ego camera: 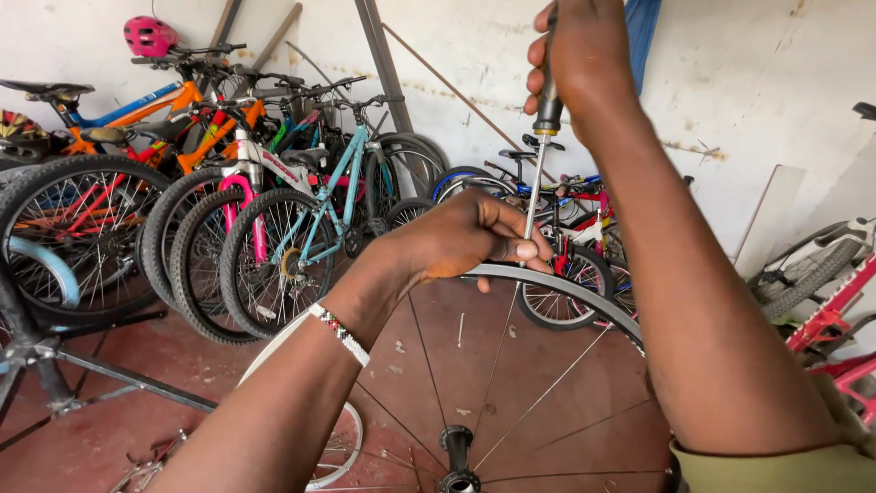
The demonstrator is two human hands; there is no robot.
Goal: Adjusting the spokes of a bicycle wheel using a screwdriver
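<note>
Head view, only one. Right hand (584,55) up at top centre, fingers wrapped tight around the dark handle of a screwdriver (540,173), held almost upright; metal shaft runs down from the grip to the top of the wheel rim (584,294). Tip meets the rim right by the left fingertips, exact contact hidden by them.

Left hand (465,239) comes in from lower left, fingers pressed together and curled over the top of the rim, thumb and forefinger pinching at the shaft's lower end and the rim edge there. Beaded bracelet (340,334), white with red and dark beads, sits on the left wrist. Olive sleeve (776,467) shows at the right arm, bottom right corner.

The rim is silver, stands upright in front of the person, no tyre on it; thin spokes (538,400) run down to the black hub (458,452) at bottom centre.

Background: row of parked bicycles along a white stained wall, teal one (342,187), pink-forked one (239,196), orange one (173,105) behind. Pink helmet (150,35) sits up on a handlebar, top left. Red-framed bicycle (826,315) at right edge. Floor (137,374) is red, scuffed. Second bare rim (342,452) lies low behind the left forearm. Dark metal stand (91,365) at lower left.
</note>
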